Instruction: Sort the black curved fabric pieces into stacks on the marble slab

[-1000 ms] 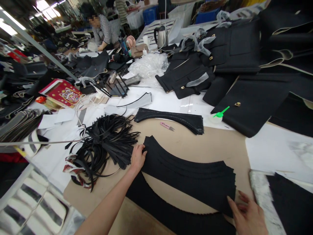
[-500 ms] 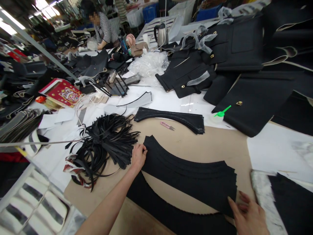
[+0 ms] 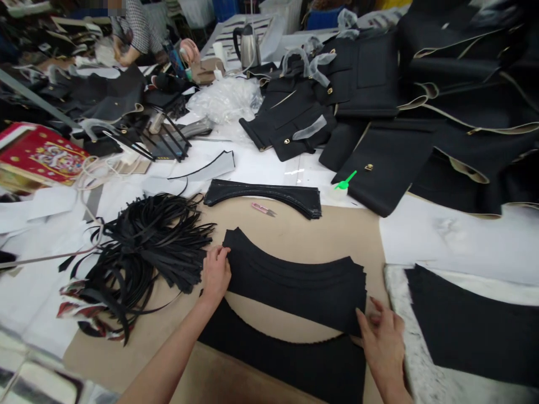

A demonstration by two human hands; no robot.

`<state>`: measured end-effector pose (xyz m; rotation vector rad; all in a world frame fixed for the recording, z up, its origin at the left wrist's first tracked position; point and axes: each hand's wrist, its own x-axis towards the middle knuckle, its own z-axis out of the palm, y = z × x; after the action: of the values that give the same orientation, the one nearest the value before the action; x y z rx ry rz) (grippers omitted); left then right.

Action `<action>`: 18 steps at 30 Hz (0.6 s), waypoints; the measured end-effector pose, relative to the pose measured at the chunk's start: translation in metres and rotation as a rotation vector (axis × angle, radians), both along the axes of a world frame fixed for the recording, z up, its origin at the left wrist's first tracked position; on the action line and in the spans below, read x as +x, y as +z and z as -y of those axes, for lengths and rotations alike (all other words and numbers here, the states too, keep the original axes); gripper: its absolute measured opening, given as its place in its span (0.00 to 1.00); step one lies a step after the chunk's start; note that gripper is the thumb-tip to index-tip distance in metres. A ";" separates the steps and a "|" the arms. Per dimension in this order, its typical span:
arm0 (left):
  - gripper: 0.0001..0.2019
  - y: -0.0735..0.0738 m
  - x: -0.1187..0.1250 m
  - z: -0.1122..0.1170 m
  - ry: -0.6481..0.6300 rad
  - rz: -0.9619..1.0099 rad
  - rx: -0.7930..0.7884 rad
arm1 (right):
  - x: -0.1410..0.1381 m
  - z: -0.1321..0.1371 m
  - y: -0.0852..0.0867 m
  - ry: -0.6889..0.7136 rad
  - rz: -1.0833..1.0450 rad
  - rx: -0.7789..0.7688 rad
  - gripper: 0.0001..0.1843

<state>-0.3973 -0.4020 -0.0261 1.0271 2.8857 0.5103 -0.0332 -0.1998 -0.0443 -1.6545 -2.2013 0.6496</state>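
Several black curved panels of leather-like material lie in a fanned, overlapping stack on the brown board. My left hand has its fingers closed at the stack's left end. At the lower right corner, my right hand touches the edge with its thumb, its fingers spread apart. Another black curved panel with a jagged-looking edge lies nearer to me, partly under the stack. Beyond the stack are pink thread snips and a pile of narrow black curved pieces.
A bundle of black strips lies left of my left hand. On the right, a whitish slab bears a black panel. Farther back are a small tub with a green stick, black bag parts and a kettle. A person works behind.
The camera view has turned to the right, so everything sits farther left. Both hands stay at the ends of the stack, which appears to lie as before.
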 end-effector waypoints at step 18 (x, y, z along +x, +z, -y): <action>0.15 -0.009 0.017 0.041 -0.155 -0.209 -0.191 | -0.007 0.026 0.009 0.384 0.209 0.090 0.20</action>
<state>-0.3804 -0.4432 -0.0349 1.3287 2.9205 0.1225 -0.0401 -0.2254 -0.0349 -1.3160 -2.6900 0.4763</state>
